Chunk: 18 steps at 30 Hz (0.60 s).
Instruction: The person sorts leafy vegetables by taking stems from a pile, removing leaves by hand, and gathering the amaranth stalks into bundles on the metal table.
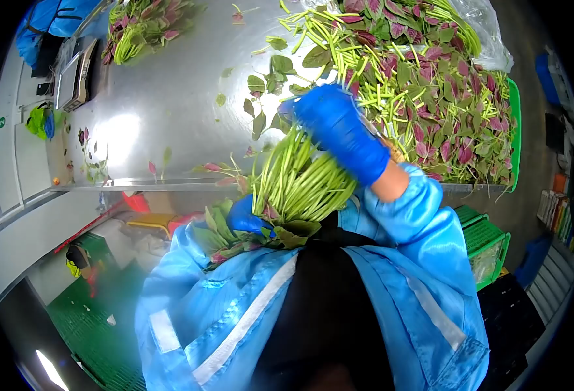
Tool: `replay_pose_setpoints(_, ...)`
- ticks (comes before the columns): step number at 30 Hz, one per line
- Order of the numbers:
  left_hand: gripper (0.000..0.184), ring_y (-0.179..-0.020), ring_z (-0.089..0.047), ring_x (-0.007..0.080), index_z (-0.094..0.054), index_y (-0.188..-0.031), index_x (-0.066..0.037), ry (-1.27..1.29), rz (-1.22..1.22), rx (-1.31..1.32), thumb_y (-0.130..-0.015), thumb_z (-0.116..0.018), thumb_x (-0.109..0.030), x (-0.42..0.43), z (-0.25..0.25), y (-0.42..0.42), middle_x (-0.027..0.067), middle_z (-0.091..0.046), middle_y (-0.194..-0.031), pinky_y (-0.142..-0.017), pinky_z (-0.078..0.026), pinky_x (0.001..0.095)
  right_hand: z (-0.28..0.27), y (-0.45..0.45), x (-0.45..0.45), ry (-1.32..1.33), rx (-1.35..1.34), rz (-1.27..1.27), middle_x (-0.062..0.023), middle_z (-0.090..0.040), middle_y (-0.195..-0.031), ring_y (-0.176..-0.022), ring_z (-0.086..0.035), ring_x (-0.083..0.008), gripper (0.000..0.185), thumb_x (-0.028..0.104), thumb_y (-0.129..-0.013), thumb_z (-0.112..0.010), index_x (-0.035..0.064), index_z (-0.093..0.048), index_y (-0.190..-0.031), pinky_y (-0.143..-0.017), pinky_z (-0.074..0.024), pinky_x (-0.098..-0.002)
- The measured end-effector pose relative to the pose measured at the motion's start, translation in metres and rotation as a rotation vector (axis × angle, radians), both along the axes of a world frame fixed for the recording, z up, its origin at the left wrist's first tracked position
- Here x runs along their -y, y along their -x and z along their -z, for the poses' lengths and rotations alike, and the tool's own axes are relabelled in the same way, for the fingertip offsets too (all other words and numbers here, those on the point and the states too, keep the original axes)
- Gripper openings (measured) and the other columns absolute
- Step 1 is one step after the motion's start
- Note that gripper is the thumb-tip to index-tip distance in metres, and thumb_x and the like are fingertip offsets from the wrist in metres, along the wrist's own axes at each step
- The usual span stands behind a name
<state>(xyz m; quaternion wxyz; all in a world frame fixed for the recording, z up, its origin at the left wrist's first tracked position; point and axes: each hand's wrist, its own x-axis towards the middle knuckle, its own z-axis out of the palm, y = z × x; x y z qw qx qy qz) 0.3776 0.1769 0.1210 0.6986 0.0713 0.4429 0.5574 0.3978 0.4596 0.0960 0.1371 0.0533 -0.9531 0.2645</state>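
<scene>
My left hand (246, 216), in a blue glove, is closed round the leafy part of a bunch of amaranth greens (300, 179), held in front of my chest. Its pale green stems fan up and to the right, and the red and green leaves hang by my left sleeve. Over the stem ends lies my right hand (342, 127), also blue-gloved, its back toward me and its fingers curled out of sight. What those fingers grip is hidden. Beside it on the right spreads a heap of loose amaranth (443, 117) with many cut stem pieces.
A steel table (189, 85) lies before me, with scattered leaves. Another amaranth bunch (140, 29) sits at the far left. A clear plastic bag (486, 36) is at the far right. Green crates (486, 244) stand low on the right, and a green basket (104, 319) on the left.
</scene>
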Motion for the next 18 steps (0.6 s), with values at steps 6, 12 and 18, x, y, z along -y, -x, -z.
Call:
replay_pose_setpoints(6, 0.076, -0.107, -0.058, 0.0231, -0.042, -0.134, 0.000, -0.033, -0.127, 0.160, -0.067, -0.076, 0.006, 0.012, 0.023, -0.016, 0.0165, -0.057, -0.121, -0.084, -0.052, 0.0345, -0.037, -0.036, -0.011, 0.190, -0.073, 0.022, -0.0137, -0.058, -0.116, -0.106, -0.056, -0.0332, 0.068, 0.020, -0.066, -0.082, 0.0114, -0.053, -0.127, -0.090, -0.0463, -0.0405)
replay_pose_setpoints(12, 0.077, -0.110, -0.056, 0.0240, -0.040, -0.136, 0.000, -0.011, -0.087, 0.133, -0.066, -0.074, 0.008, 0.016, 0.014, -0.012, 0.0163, -0.055, -0.124, -0.087, -0.049, 0.0355, 0.005, -0.073, -0.063, 0.227, 0.017, 0.472, -0.0122, -0.059, -0.123, -0.104, -0.058, -0.0253, 0.066, 0.020, -0.077, -0.075, 0.0090, -0.047, -0.135, -0.092, -0.0451, -0.0379)
replay_pose_setpoints(18, 0.079, -0.113, -0.054, 0.0249, -0.039, -0.137, -0.001, -0.001, -0.091, 0.119, -0.066, -0.072, 0.010, 0.019, 0.007, -0.014, 0.0162, -0.054, -0.126, -0.090, -0.047, 0.0365, -0.002, -0.122, -0.001, 1.328, 0.897, -0.172, -0.0050, -0.055, -0.128, -0.116, -0.050, -0.0156, 0.068, 0.016, -0.079, -0.075, 0.0042, -0.043, -0.138, -0.101, -0.0392, -0.0314)
